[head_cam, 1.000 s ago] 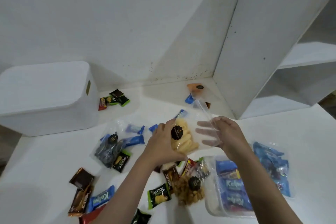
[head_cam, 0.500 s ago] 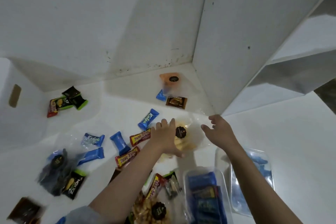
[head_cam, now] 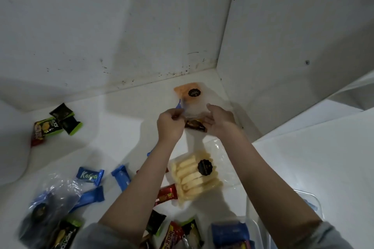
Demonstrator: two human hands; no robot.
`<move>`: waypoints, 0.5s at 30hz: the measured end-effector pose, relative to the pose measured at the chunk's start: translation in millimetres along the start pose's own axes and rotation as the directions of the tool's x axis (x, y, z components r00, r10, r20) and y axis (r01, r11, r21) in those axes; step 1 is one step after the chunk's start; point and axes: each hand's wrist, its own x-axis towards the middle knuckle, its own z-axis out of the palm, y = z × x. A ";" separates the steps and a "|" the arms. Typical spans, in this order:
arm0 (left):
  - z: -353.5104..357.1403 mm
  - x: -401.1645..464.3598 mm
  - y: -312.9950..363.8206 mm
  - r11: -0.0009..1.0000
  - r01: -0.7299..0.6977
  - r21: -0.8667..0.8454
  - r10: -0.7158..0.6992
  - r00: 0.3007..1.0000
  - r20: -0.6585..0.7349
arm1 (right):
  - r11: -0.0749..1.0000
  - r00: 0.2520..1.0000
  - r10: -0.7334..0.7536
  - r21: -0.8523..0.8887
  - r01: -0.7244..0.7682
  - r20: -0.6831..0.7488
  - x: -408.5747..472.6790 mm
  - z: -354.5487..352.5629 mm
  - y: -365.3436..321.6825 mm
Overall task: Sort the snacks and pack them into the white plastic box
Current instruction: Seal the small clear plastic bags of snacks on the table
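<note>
In the far corner of the surface point(head_cam: 113, 119), against the wall, lies the orange pouch point(head_cam: 187, 93), a clear bag with a dark round label. The left hand point(head_cam: 170, 125) pinches its near-left edge; the right hand point(head_cam: 219, 120) rests on its near-right edge, fingers hidden, so I cannot tell its grip. It looks light, soft and slippery, so take it by the film edges, not the contents. A brown wrapper point(head_cam: 195, 125) lies just nearer than the pouch; the yellow sticks bag point(head_cam: 194, 178) nearer still.
</note>
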 end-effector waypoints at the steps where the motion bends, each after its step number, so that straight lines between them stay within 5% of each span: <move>1: 1.6 0.9 -0.8 1.000 0.003 -0.016 -0.003 1.000 -0.003 | 1.000 1.000 0.016 0.016 -0.016 0.024 0.6 2.2 1.3; 5: 0.9 -4.6 1.5 0.993 0.025 -0.116 -0.021 0.999 0.042 | 0.999 0.999 -0.039 0.006 0.040 -0.020 -1.5 6.9 1.5; 8: -7.7 -15.7 5.2 0.986 0.006 -0.167 0.011 0.995 0.099 | 0.961 0.971 -0.237 -0.157 0.229 -0.030 -12.0 10.9 -3.5; 12: -28.4 -36.5 14.7 0.972 -0.030 -0.232 0.064 0.988 0.141 | 0.693 0.815 -0.568 -0.468 0.548 0.113 -50.0 7.3 -8.1; 15: -52.2 -54.9 24.0 0.955 -0.099 -0.281 0.130 0.987 0.095 | 0.490 0.678 -0.655 -0.496 0.717 0.334 -86.5 -0.4 -9.9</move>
